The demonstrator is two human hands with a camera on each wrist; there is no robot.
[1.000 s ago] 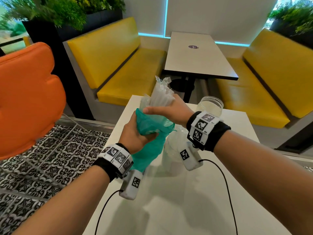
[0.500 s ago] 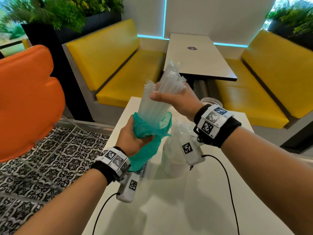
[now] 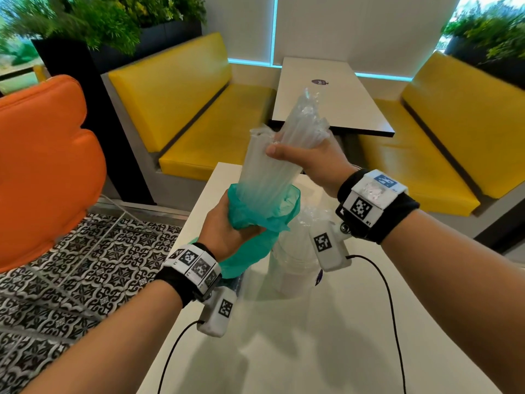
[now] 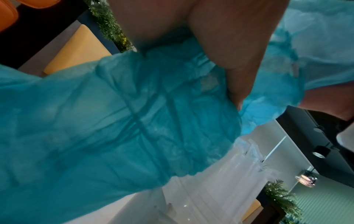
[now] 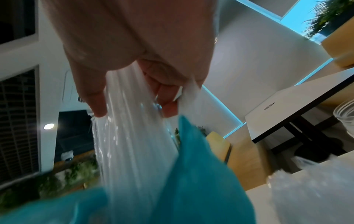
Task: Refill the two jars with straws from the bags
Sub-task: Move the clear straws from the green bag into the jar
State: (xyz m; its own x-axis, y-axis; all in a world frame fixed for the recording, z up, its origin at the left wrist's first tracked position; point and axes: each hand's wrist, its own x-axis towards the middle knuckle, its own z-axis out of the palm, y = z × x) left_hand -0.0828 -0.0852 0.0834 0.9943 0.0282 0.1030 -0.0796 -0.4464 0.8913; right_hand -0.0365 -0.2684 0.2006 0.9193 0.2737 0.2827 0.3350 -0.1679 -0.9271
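My left hand (image 3: 227,228) grips the crumpled neck of a teal plastic bag (image 3: 255,240) above the white table (image 3: 326,351). My right hand (image 3: 306,160) grips a bundle of clear wrapped straws (image 3: 272,172), lifted partly out of the bag's mouth and leaning up to the right. In the left wrist view my left hand (image 4: 220,63) curls into the teal bag (image 4: 118,133), with the straws (image 4: 216,194) emerging beyond it. The right wrist view shows my right hand (image 5: 130,94) wrapped round the straws (image 5: 134,148) above the teal bag (image 5: 191,189). A clear jar (image 3: 292,265) stands under my right wrist, mostly hidden.
A second clear jar rim (image 5: 344,112) shows at the right edge of the right wrist view. Crinkled clear plastic (image 5: 310,194) lies on the table near it. Yellow benches (image 3: 204,115) and another table (image 3: 326,100) stand behind; an orange chair (image 3: 42,172) is at the left.
My right hand has pulled the straw bundle upward, farther out of the teal bag. The left hand still holds the bag at about the same place.
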